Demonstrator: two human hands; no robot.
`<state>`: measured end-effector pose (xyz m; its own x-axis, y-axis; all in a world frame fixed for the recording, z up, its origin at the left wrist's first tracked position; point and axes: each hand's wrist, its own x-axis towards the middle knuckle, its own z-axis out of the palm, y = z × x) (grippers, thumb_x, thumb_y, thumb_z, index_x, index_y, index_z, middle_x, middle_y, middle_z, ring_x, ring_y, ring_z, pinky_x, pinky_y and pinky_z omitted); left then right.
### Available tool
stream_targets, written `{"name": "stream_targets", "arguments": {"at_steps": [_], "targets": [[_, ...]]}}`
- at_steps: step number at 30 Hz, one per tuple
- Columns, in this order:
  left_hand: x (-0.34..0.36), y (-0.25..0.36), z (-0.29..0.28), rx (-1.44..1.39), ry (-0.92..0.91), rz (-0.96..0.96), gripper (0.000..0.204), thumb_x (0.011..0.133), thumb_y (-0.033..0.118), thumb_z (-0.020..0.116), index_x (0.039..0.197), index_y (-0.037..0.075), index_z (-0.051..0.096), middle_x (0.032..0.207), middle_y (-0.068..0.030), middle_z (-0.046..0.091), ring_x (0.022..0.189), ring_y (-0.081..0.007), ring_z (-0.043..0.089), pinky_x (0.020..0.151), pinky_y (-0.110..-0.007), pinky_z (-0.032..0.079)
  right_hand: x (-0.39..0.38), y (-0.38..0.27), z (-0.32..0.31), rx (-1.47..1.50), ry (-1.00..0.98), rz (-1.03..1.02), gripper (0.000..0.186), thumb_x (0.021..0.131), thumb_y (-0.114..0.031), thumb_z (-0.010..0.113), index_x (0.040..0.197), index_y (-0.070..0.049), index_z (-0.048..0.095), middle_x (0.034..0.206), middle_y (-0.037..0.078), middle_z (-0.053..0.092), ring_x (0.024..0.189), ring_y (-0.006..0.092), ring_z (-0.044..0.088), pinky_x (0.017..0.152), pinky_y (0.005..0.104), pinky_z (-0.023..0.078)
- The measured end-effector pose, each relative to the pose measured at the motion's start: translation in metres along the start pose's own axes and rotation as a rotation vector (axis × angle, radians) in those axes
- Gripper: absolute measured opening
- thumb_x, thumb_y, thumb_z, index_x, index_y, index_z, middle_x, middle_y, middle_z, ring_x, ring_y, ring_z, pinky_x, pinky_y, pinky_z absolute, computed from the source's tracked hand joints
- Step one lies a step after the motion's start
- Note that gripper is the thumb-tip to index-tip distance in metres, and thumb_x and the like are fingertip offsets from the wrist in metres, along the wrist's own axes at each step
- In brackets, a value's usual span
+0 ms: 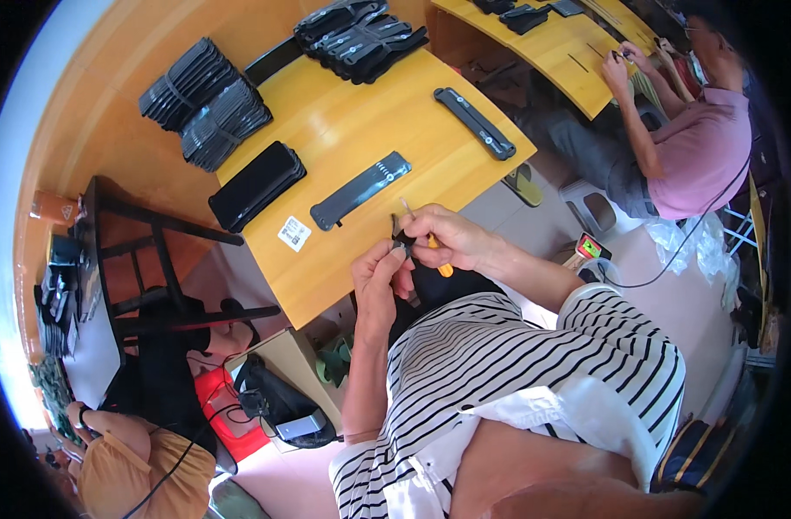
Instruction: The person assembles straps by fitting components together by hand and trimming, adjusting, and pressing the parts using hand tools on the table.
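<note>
Just above the near edge of the yellow table [292,274], my left hand [378,277] pinches a small black piece [403,238]. My right hand [454,238] is closed at the same piece, with a yellow-handled tool [443,266] in it, whose thin pale tip points up past my fingers. On the table beyond my hands lie a long dark flat strip [360,189] and a white printed label [294,233]. A stack of black pads [256,186] lies at the left, and a long black bar [474,123] at the right.
Bundled black pieces [356,39] are piled at the back. A co-worker in pink [694,151] sits at another table [577,52] to the right; another in orange [144,476] is at lower left. A black stool [179,316], cardboard box [283,346] and cables surround me.
</note>
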<state>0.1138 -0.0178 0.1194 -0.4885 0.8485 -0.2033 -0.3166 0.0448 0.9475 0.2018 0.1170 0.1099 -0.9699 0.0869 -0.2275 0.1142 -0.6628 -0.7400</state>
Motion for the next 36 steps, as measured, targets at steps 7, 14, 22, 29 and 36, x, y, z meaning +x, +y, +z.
{"name": "stream_targets", "arguments": {"at_steps": [7,14,22,29,36], "targets": [[0.009,-0.001,0.002,0.011,-0.035,-0.070,0.031,0.088,0.025,0.048,0.067,0.003,0.055,0.052,-0.0035,0.053,0.041,-0.0061,0.046,0.039,-0.018,0.035,-0.002,0.004,-0.002,-0.046,0.130,-0.105,0.017,0.084,-0.016,0.042,0.069,-0.008,0.044,0.041,0.001,0.036,0.030,0.0067,0.028,0.032,0.0202,0.020],[0.021,0.000,0.000,0.161,-0.120,-0.100,0.036,0.089,0.030,0.051,0.063,0.005,0.054,0.050,-0.0024,0.052,0.040,-0.0056,0.046,0.038,-0.017,0.035,-0.003,0.004,-0.011,-0.023,0.127,-0.111,0.024,0.082,-0.018,0.048,0.060,-0.009,0.044,0.044,0.003,0.041,0.032,0.0060,0.030,0.032,0.0202,0.020],[0.055,-0.022,0.010,0.022,0.060,0.007,0.038,0.090,0.030,0.049,0.059,0.007,0.051,0.046,0.0000,0.046,0.036,-0.0051,0.040,0.034,-0.017,0.028,0.033,-0.021,-0.058,0.712,0.239,0.167,0.031,0.083,-0.020,0.052,0.056,-0.012,0.040,0.046,-0.003,0.038,0.033,0.0047,0.029,0.031,0.0177,0.023],[0.041,-0.024,0.001,0.024,0.126,0.004,0.039,0.090,0.031,0.049,0.058,0.007,0.050,0.045,0.0003,0.044,0.036,-0.0053,0.040,0.033,-0.018,0.027,0.073,-0.098,-0.121,0.770,0.393,-0.140,0.026,0.076,-0.008,0.050,0.057,-0.012,0.033,0.051,-0.003,0.035,0.037,0.0047,0.028,0.032,0.0181,0.025],[-0.025,-0.023,-0.021,0.033,0.211,-0.026,0.039,0.090,0.030,0.048,0.060,0.006,0.049,0.046,0.0000,0.044,0.037,-0.0061,0.039,0.035,-0.018,0.028,0.098,-0.184,-0.176,0.750,0.340,-0.489,0.021,0.070,-0.003,0.045,0.056,-0.013,0.032,0.052,-0.001,0.036,0.038,0.0057,0.031,0.035,0.0191,0.027]]}}
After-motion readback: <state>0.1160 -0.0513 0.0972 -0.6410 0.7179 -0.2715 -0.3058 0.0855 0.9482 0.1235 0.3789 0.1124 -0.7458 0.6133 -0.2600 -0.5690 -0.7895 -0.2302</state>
